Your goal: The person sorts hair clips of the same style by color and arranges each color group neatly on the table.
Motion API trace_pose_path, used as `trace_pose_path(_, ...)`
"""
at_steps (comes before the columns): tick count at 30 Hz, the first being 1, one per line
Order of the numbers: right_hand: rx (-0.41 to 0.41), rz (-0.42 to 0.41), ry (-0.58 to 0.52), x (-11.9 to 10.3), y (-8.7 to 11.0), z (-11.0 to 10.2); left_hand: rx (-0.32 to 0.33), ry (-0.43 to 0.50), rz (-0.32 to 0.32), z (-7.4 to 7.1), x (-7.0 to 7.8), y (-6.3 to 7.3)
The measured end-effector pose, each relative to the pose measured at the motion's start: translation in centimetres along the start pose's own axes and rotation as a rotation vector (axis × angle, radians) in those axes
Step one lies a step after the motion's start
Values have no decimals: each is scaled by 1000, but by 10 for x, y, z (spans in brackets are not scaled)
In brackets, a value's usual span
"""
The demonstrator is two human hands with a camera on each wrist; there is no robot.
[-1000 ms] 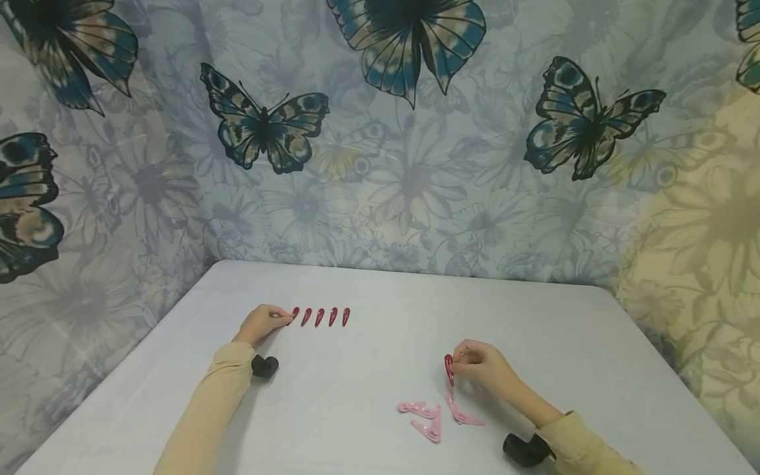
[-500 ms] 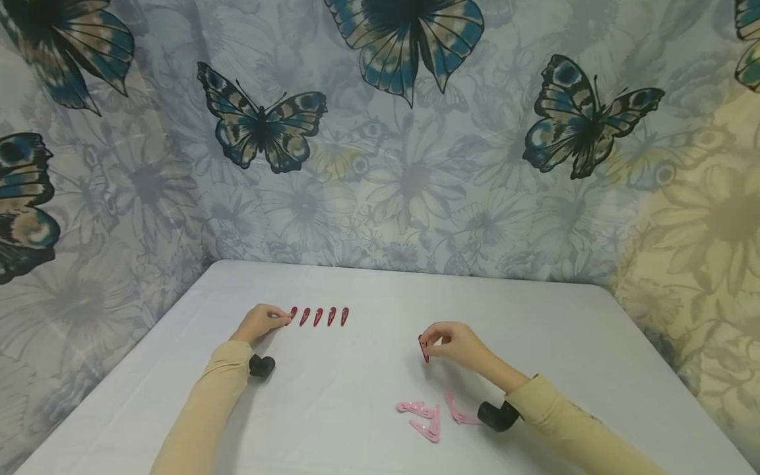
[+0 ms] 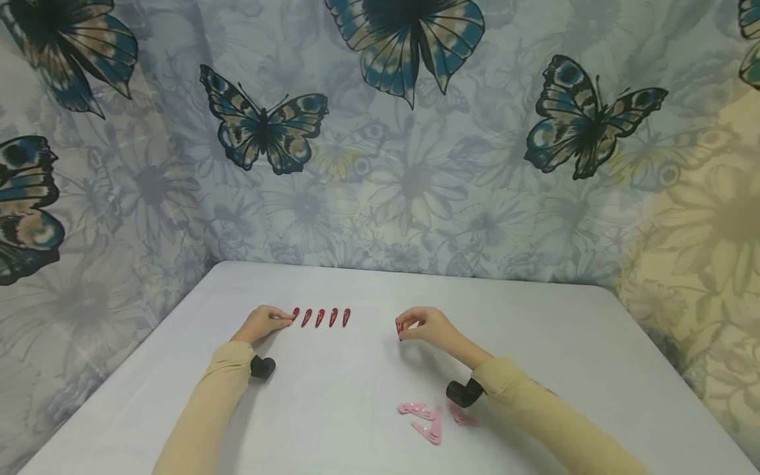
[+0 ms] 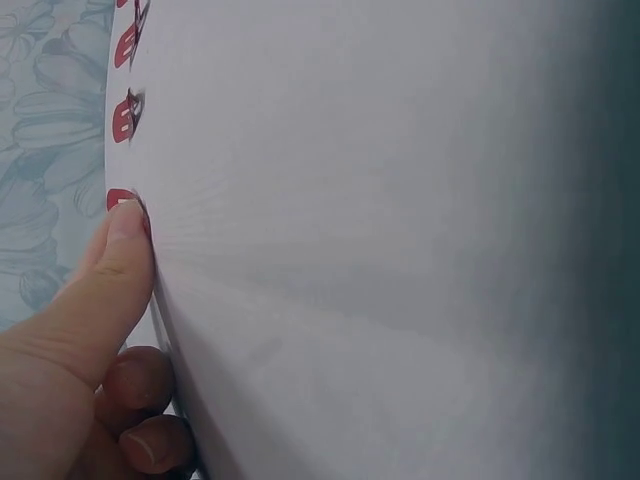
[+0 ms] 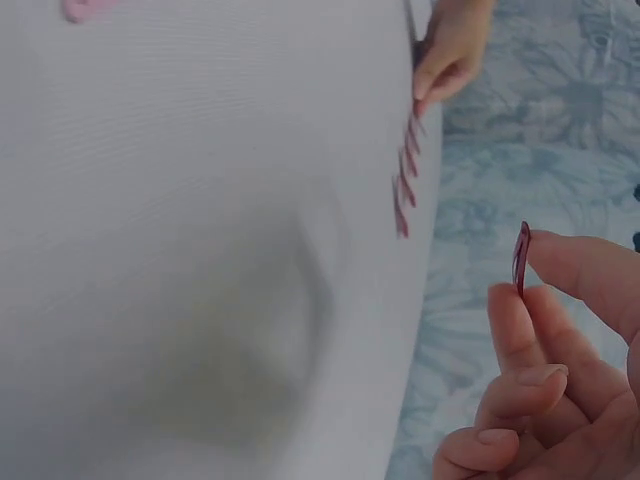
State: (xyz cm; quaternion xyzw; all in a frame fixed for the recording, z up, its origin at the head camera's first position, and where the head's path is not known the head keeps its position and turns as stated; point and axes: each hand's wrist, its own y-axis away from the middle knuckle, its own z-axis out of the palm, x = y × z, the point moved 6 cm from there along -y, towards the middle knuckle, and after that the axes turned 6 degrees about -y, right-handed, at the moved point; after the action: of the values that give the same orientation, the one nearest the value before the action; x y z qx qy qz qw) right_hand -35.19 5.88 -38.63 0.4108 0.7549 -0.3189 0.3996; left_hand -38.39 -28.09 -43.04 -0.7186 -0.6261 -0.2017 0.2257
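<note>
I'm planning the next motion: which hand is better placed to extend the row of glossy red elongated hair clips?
Probably the right hand: it pinches another glossy red clip to the right of the row. The left hand is at the opposite end, touching the leftmost clip.

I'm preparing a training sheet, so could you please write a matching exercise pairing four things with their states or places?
1. Left hand
2. Right hand
3. Glossy pink, slender hair clips
4. Five glossy red teardrop hair clips

A. In a row
B. Pinching a raised red clip
C. Loosely grouped by the tan right sleeve
D. Touching the row's left-end clip

1-D, 2-B, 3-C, 4-A
</note>
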Motion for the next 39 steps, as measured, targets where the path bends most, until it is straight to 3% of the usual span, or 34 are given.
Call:
trace_pose_path(8,66,18,-76,-4,-16,11,-11,-10,3,-1,4,3)
trace_pose_path(18,113,-33,-77,-12,-30,26,-7,-24,6,0,3,0)
trace_pose_path(28,160,93,-157,3,-50,37,2,-30,-3,-1,3,0)
trace_pose_path(31,165,112,-164,5,-54,42,12,-34,17,-1,3,0)
trace_pose_path(39,183,130,-160,7,-62,57,19,-4,-4,1,-1,2)
